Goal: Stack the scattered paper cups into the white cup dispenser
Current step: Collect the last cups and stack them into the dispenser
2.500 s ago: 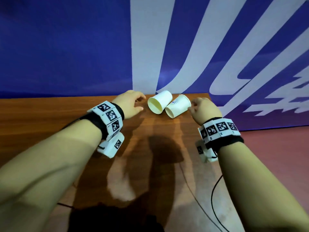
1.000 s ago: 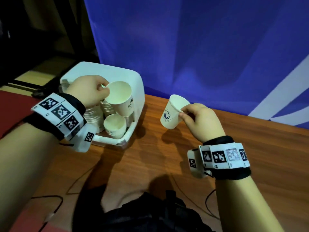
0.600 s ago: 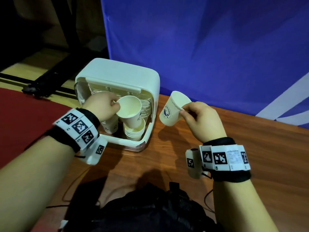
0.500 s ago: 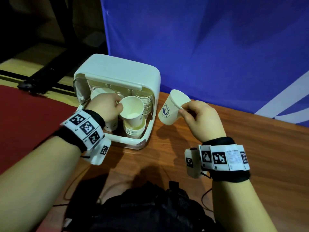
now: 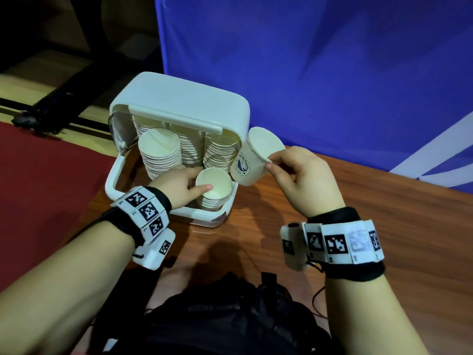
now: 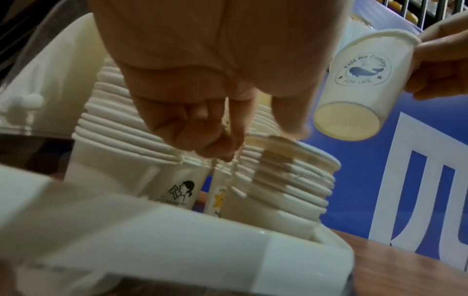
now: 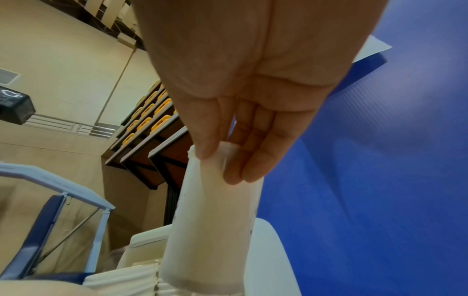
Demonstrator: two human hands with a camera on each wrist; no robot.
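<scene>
The white cup dispenser (image 5: 184,103) stands open at the table's left end, with tall cup stacks (image 5: 158,152) inside. My left hand (image 5: 203,179) reaches into its front right corner. Its thumb lies over the rim of a plain paper cup (image 5: 217,190) seated on a short stack, and the fingers curl at the cup's left side. In the left wrist view that top cup (image 6: 291,152) is blurred beside my fingers (image 6: 215,144). My right hand (image 5: 268,162) pinches the rim of a whale-logo cup (image 5: 247,163) held tilted in the air at the dispenser's right edge.
A blue and white backdrop (image 5: 332,73) rises directly behind the wooden table (image 5: 332,201). Red floor (image 5: 46,188) lies to the left of the table. A black bag (image 5: 230,319) and thin cables sit at the near edge.
My view swung from the table's right end to the dispenser. The left hand lowered its cup onto the short front stack. The right hand keeps its cup raised beside the dispenser.
</scene>
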